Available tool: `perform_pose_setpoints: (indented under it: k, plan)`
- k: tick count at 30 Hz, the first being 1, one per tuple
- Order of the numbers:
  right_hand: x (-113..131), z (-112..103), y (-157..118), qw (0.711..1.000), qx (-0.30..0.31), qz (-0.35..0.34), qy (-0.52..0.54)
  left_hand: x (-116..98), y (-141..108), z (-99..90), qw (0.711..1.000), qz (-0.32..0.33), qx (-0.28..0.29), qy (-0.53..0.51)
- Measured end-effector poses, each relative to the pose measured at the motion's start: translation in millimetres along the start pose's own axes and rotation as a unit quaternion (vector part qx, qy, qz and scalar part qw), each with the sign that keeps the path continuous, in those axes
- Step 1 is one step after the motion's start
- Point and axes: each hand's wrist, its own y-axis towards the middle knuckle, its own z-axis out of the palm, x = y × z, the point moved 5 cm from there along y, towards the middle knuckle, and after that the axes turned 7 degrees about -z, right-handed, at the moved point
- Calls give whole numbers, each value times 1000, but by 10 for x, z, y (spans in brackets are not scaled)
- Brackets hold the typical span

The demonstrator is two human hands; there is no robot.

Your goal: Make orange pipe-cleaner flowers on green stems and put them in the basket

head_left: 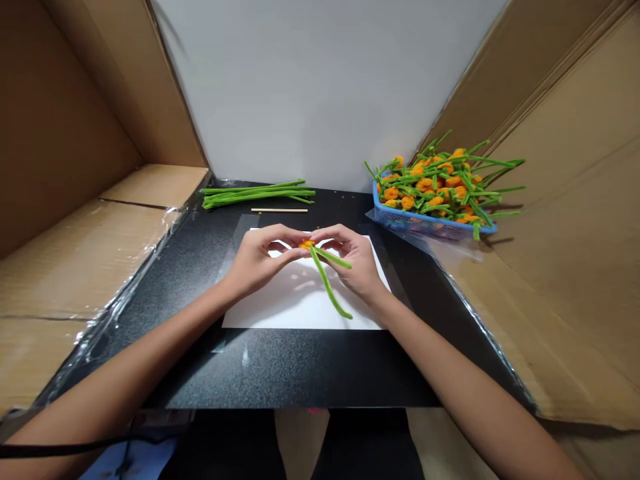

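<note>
Between the fingertips of my left hand (265,257) and my right hand (353,257) is a small orange pipe-cleaner flower (307,245). Both hands are closed in a pinch on it, one from each side. Two green pipe-cleaner ends (326,287) hang from the flower toward me, one longer and curved, the other short and pointing right. Below the hands lies a white sheet of paper (280,310), with the flower held above it. My fingers cover part of the orange head.
A bundle of green pipe cleaners (255,194) lies at the back left, with a thin wooden stick (279,211) in front. At the back right, a blue basket (435,223) is heaped with orange and green pipe-cleaner pieces. Cardboard walls (575,220) flank the black table (300,367).
</note>
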Motion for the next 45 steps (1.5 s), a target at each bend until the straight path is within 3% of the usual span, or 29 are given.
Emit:
perform_pose_setpoints:
  k: [5, 11, 16, 22, 27, 32, 40, 45]
  plan:
    - [19, 1, 16, 999, 26, -3, 32, 82, 37, 0, 998, -24, 31, -51]
    - [14, 27, 16, 998, 54, 15, 38, 162, 44, 20, 991, -56, 28, -119]
    - [-39, 15, 20, 997, 58, 45, 31, 174, 18, 22, 995, -70, 36, -68]
    - [-13, 1, 20, 998, 24, -13, -56, 112, -59, -4, 997, -52, -55, 0]
    - [-28, 9, -1, 995, 5, 3, -104, 200, -109, 43, 992, -75, -100, 11]
    - [-63, 42, -8, 994, 42, 26, -101, 327, -84, 108, 986, -126, -84, -73]
    - [-152, 11, -22, 993, -31, 102, -50, 299, -86, 193, 982, -133, -36, -126]
    - [-174, 27, -22, 992, -25, 110, -52, 298, -80, 202, 982, -132, -29, -129]
